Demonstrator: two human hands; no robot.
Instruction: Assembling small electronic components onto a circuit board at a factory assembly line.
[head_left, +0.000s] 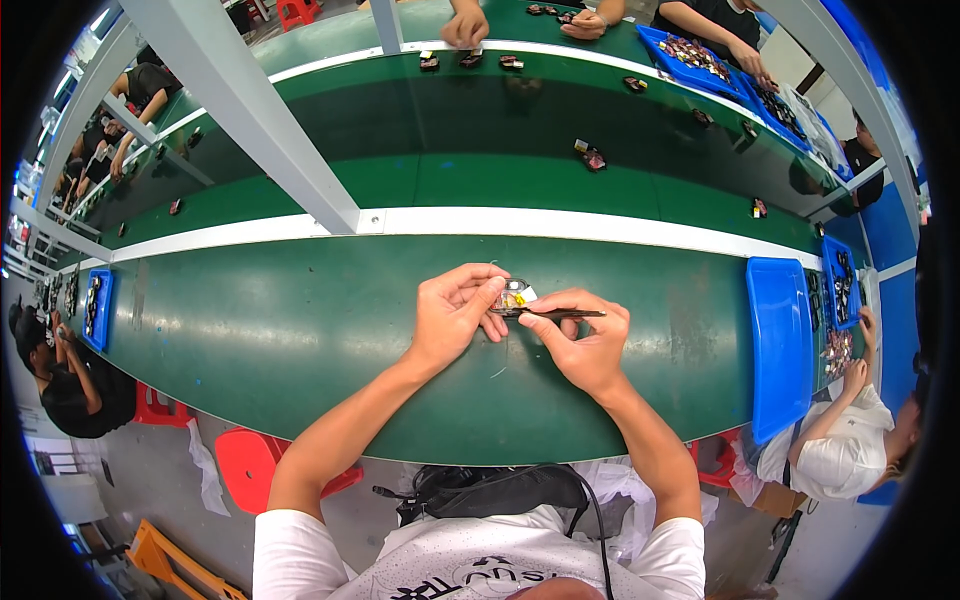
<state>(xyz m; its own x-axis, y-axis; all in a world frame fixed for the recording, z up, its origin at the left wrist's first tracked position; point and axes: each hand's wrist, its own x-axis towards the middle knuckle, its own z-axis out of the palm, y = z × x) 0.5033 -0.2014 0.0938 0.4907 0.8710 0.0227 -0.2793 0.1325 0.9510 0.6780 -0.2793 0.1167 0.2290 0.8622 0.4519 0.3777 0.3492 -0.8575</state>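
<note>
Over the green tabletop (300,310), my left hand (448,312) is closed on a small dark oval device (517,284). It has a pale part and a yellow bit on its face; finer parts are too small to tell. A thin black tool that looks like tweezers (578,313) is pinched in my right hand (585,345). Its tip meets the device's lower right edge, and the fingers of both hands partly cover that spot.
A blue tray (780,345) lies at the right end of the table. Beyond the white rail (560,222), small dark devices (591,156) sit on a green conveyor belt (480,185). A grey post (250,110) rises at left. Co-workers sit around, and red stools (245,465) stand below.
</note>
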